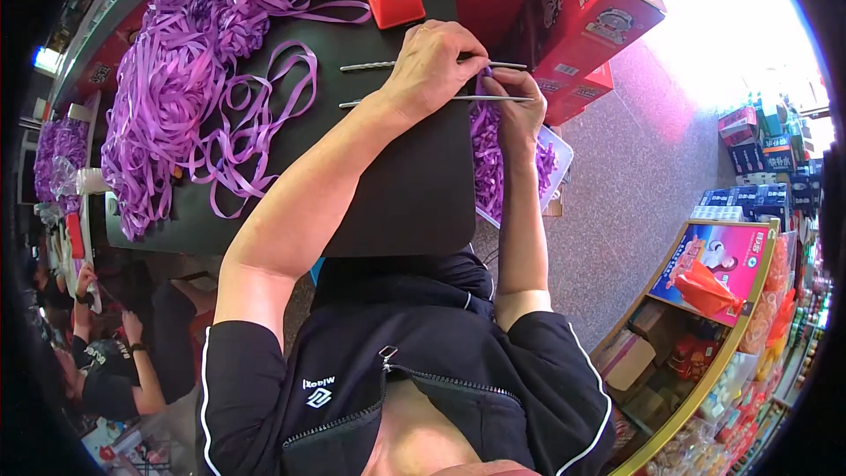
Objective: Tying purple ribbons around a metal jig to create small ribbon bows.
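Purple ribbon piece (pixel 484 80) at the fingers (pixel 474 66), mostly hidden

Glossy purple ribbon (pixel 163 79), satiny in its sheen, lies heaped on a smooth, matt black surface (pixel 405 203), while two slim rods gleam like bare metal: the upper rod (pixel 366 66) looks ridged (the lower rod (pixel 485 98) appears smooth). A red tape dispenser (pixel 395 4) shines like hard plastic, red boxes (pixel 634 0) like coated card. Matt black cloth forms the wearer's top (pixel 405 427), its zip (pixel 458 384) metallic; the floor (pixel 617 159) resembles speckled stone.
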`<state>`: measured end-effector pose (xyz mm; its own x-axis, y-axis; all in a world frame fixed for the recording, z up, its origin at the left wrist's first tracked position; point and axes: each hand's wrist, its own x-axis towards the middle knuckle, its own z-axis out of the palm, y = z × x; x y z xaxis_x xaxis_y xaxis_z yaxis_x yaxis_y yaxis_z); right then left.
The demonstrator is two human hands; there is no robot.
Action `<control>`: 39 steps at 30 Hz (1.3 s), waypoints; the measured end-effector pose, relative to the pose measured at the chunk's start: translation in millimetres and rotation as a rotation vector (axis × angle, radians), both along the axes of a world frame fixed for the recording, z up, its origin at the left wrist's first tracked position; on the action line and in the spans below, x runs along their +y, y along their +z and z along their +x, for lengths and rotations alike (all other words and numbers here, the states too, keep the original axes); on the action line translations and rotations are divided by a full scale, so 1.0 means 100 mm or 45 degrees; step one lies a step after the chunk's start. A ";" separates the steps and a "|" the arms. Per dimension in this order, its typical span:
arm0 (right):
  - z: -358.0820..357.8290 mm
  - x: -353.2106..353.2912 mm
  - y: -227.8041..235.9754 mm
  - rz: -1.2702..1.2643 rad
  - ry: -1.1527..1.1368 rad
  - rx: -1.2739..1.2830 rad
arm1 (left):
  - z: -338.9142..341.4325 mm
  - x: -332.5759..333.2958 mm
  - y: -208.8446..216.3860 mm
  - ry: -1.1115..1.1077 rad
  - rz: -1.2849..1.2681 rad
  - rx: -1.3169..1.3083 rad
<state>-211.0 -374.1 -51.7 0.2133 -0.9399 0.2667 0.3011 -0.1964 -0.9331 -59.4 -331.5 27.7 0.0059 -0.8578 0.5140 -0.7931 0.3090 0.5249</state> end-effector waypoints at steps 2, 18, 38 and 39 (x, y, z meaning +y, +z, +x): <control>0.05 0.02 -0.03 -0.028 -0.025 -0.002 | 0.02 0.00 -0.01 -0.007 0.014 0.010; -0.01 -0.15 -0.01 -0.013 0.242 0.246 | 0.05 -0.01 -0.11 0.089 0.030 -0.074; -0.51 0.40 -2.17 0.446 0.180 0.594 | 0.02 -0.03 -0.10 0.056 -0.013 -0.099; -0.55 0.42 -2.34 0.460 0.163 0.590 | 0.00 -0.05 -0.10 0.036 -0.004 -0.099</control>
